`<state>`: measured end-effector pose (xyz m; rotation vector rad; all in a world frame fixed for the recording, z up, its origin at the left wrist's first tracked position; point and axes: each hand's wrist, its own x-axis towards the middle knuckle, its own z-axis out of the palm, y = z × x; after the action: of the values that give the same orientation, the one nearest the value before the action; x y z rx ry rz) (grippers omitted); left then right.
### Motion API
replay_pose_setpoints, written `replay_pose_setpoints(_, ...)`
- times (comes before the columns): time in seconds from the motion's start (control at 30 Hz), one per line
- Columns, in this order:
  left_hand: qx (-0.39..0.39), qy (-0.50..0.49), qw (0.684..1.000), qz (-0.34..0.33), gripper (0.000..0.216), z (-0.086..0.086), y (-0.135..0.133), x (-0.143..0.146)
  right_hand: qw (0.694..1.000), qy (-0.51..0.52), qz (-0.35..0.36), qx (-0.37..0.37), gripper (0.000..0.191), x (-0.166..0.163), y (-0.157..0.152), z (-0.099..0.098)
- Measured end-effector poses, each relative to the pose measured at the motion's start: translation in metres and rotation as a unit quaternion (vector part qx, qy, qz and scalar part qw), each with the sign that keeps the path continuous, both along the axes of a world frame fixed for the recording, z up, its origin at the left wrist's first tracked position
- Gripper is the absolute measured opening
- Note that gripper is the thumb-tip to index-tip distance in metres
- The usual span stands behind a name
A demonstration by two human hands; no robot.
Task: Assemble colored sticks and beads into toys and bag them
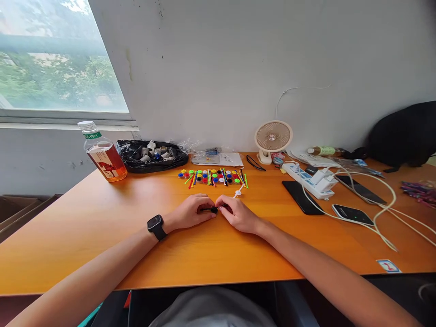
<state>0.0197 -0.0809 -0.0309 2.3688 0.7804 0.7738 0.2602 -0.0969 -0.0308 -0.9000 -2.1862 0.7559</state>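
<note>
My left hand, below a wrist with a black smartwatch, is closed on a small black round piece with a thin dark stem. From the other side, the fingertips of my right hand pinch together right against the same piece; what lies between them is mostly hidden. Just beyond the right hand lies a white disc on a thin white stick. Farther back, several coloured discs and thin plastic sticks are spread in a row across the wooden table.
At the left stand a bottle of amber drink and a black plastic bag of scraps. A small fan is by the wall. To the right are a power strip, loose white cables, a black flat case and a phone-like device.
</note>
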Motion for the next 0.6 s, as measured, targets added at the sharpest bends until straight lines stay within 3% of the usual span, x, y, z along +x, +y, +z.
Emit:
replay_pose_setpoints(0.37, 0.008, 0.009, 1.000, 0.014, 0.025, 0.0009, -0.0019, 0.0009, 0.995, 0.033, -0.010, -0.094, 0.009, -0.0008, 0.0011, 0.0014)
replay_pose_setpoints(0.6, 0.016, 0.014, 1.000, 0.017, 0.021, -0.0003, -0.0030, 0.0012, 0.992, 0.064, -0.018, -0.111, 0.007, 0.0016, 0.0052, 0.0010)
